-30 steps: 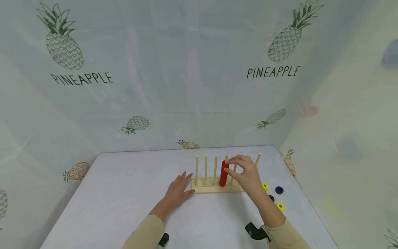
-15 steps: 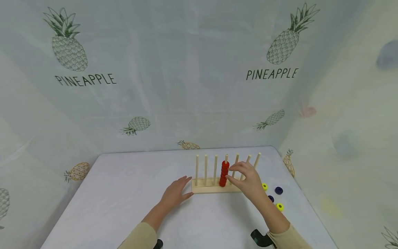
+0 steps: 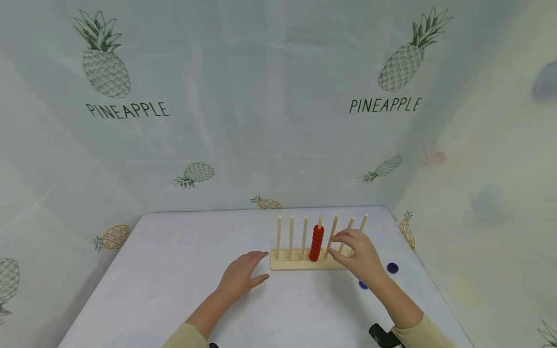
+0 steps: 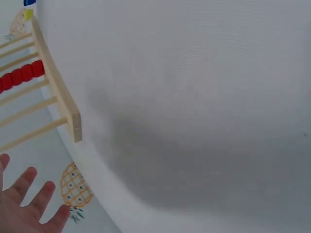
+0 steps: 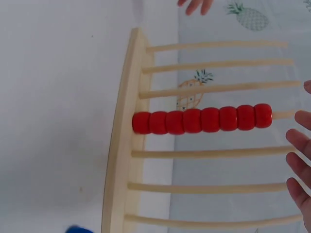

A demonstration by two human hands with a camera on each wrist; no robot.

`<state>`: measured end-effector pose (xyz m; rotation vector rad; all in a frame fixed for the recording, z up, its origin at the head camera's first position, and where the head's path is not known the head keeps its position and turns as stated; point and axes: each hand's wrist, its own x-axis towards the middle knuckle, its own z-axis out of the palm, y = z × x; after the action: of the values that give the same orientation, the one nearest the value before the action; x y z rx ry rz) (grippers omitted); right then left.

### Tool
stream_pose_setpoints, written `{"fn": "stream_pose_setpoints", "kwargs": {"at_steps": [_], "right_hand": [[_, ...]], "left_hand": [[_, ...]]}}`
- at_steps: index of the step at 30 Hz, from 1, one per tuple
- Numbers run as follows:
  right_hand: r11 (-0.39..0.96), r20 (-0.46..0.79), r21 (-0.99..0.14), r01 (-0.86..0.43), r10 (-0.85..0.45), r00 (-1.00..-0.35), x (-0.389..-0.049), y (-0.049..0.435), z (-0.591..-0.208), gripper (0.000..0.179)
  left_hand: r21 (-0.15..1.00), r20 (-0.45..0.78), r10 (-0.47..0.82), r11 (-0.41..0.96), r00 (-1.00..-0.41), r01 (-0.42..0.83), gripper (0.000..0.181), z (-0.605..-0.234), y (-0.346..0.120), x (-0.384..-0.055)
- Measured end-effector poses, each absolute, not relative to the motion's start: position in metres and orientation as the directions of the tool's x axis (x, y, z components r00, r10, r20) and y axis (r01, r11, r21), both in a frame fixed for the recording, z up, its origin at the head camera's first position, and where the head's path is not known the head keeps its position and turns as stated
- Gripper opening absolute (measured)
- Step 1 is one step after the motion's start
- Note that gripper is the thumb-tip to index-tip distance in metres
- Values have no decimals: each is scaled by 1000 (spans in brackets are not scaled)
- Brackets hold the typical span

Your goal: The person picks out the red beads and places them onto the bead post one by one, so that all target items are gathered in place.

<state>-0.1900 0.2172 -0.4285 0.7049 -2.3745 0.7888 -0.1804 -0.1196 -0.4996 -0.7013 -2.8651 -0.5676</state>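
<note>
A wooden peg rack (image 3: 289,265) stands on the white table, with a row of upright pegs. Its middle peg carries a stack of red beads (image 3: 316,243), seen close up as red beads (image 5: 192,120) in the right wrist view. My right hand (image 3: 359,252) hovers just right of that stack, fingers and thumb bent and apart, in front of the right-hand pegs; nothing shows between them. Just off the rack's left end is my left hand (image 3: 239,275), fingers extended and holding nothing. Its spread fingers (image 4: 41,199) show in the left wrist view.
Dark blue beads lie to the right: one bead (image 3: 392,268) past the right wrist, another bead (image 3: 363,285) partly behind the forearm. A yellow bead (image 4: 29,13) shows beyond the rack in the left wrist view. Pineapple-print cloth (image 3: 270,121) hangs behind the table.
My right hand has drawn away from the red stack toward the right. My left hand has come off the rack's left end and shifted slightly left. The yellow beads are hidden in the head view.
</note>
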Motion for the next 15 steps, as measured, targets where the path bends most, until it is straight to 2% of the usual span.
{"fn": "stream_pose_setpoints", "kwargs": {"at_steps": [10,15], "right_hand": [[735,671,-215,-643,-368,-644,-190,245,-435,23],[767,675,-154,-623,-378,-633,-184,253,-442,26]], "left_hand": [[203,282,404,862,-870,465,65,-479,-142,-164],[104,350,426,867,-834,487,69,-469,-159,-154]]}}
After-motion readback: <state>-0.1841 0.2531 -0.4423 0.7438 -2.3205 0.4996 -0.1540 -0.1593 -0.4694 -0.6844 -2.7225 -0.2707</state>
